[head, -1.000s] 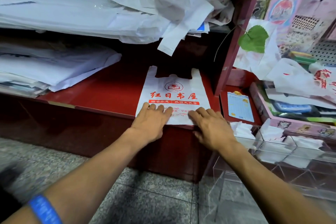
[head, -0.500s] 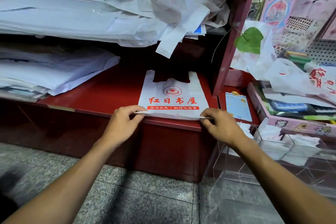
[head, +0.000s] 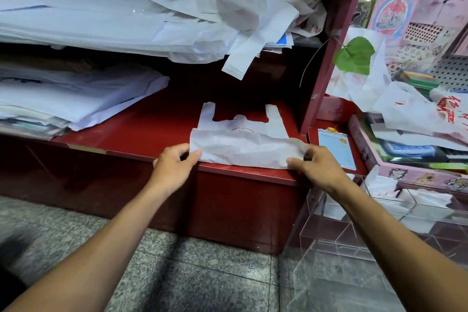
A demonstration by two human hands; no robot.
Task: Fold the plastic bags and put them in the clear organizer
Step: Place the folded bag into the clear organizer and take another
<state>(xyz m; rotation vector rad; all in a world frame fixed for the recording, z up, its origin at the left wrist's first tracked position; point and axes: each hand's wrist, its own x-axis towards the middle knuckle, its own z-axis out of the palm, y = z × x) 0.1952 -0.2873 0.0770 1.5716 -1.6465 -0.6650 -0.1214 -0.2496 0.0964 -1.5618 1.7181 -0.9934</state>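
— What are we doing with the plastic bag [head: 243,149] now?

— We are folding it. A moment ago its bottom edge was lying flat on the red shelf [head: 152,134]. Now our left hand [head: 174,167] and right hand [head: 316,167] are pinching that edge in their fingers and turning it up over the red print.

— So the first fold is starting?

— Yes. The clear organizer [head: 379,230] is waiting by our right arm.

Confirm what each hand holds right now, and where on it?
Both pinch the same white plastic bag by its bottom edge, raised off the red shelf: left hand at the left corner, right hand at the right corner.
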